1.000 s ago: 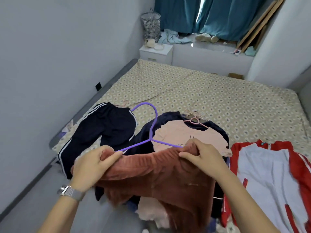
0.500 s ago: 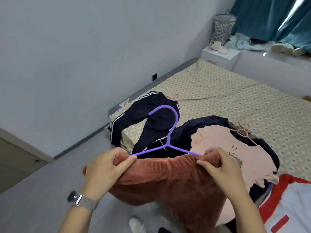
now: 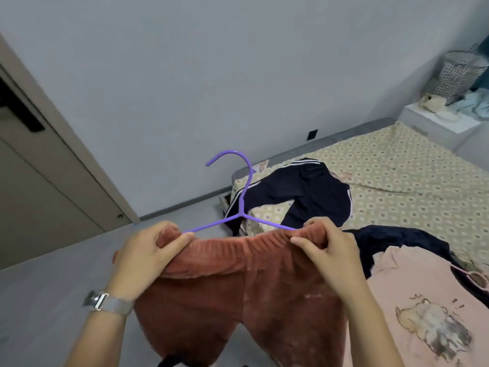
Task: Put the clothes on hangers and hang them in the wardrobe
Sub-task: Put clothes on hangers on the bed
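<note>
Both the left hand (image 3: 148, 250) and right hand (image 3: 328, 247) pinch rust-coloured fleece trousers (image 3: 238, 300) by the waistband over a purple hanger (image 3: 239, 207) beside the bed (image 3: 397, 168); loosened fingers could let the waistband slide off.

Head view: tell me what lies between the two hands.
In the head view, the ribbed waistband of the rust-brown pants spans from left hand to right hand, with the purple hanger rising above it.
</note>
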Available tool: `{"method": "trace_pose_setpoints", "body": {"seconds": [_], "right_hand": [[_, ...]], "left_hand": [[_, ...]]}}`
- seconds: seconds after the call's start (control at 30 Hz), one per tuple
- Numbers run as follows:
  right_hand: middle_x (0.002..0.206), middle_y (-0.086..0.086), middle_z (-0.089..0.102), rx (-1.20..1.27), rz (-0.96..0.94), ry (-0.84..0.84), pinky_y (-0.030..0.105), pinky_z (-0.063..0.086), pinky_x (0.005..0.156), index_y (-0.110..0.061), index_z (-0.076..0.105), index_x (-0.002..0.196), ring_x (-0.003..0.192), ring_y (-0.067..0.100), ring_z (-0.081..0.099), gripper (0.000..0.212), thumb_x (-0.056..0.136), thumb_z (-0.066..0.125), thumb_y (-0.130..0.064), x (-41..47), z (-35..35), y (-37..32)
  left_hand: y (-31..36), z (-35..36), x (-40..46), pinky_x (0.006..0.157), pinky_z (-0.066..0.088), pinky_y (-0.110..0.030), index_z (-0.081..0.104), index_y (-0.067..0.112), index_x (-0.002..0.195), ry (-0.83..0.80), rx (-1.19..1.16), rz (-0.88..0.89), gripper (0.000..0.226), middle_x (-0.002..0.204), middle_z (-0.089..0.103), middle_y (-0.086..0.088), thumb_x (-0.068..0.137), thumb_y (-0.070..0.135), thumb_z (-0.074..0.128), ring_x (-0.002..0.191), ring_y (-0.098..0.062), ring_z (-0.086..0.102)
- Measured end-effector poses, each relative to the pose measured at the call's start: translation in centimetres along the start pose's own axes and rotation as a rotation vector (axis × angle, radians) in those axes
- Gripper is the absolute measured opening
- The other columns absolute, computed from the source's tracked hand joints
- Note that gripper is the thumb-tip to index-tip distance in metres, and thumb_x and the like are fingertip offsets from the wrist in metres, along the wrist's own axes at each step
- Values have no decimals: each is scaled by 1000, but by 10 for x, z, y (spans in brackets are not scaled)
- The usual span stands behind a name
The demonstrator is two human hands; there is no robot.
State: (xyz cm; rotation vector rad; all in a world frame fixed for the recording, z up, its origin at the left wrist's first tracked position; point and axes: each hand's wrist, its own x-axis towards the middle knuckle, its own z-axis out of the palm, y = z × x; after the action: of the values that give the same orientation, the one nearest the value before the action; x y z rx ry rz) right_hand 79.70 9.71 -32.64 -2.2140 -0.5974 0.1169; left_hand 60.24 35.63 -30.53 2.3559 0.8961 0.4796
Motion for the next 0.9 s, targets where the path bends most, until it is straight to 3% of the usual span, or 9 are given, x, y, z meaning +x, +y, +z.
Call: {"method": "trace_pose_setpoints", "body": {"seconds": [0.17,0.3,0.53,0.67,0.8,0.9], "right_hand": [[74,-14,64,23,0,-6,45,50,78,-35,57,91,77,29,56,50,61,58,-76,44,57,-35],[78,-19,65,65,42,13,48,50,78,-37,58,90,77,28,56,45,62,61,-73,70,84,-47],[83,-17,65,61,168,72,48,50,79,-39,57,94,84,24,59,46,63,62,-72,130,91,-31],[78,-17,66,59,224,142,47,51,76,-39,58,90,78,18,62,40,64,66,-68,169,84,-11],[79,-19,67,55,305,191,48,51,79,-39,58,92,78,15,62,43,62,64,-69,195,72,8],[85,-28,65,42,390,249,47,50,83,-50,52,99,85,19,63,49,57,61,-75,206,62,25]], "left_hand": [[-43,-24,58,67,49,-34,60,31,72,8,-3,-5,44,68,64,15,70,75,52,69,-2,60],[-53,-32,105,60,34,-8,59,32,68,0,85,5,28,61,59,20,74,58,65,63,6,52],[-40,1,208,59,35,-16,60,34,70,-148,82,97,24,59,57,21,75,57,64,65,-4,52],[-18,39,262,59,31,-9,63,32,74,-211,85,141,25,63,60,18,76,57,64,69,-6,53],[10,74,307,58,32,-7,61,33,71,-314,65,192,24,67,61,25,75,57,65,66,2,55],[31,104,340,61,35,-9,59,34,69,-395,35,267,30,72,58,34,73,64,60,67,6,56]]}}
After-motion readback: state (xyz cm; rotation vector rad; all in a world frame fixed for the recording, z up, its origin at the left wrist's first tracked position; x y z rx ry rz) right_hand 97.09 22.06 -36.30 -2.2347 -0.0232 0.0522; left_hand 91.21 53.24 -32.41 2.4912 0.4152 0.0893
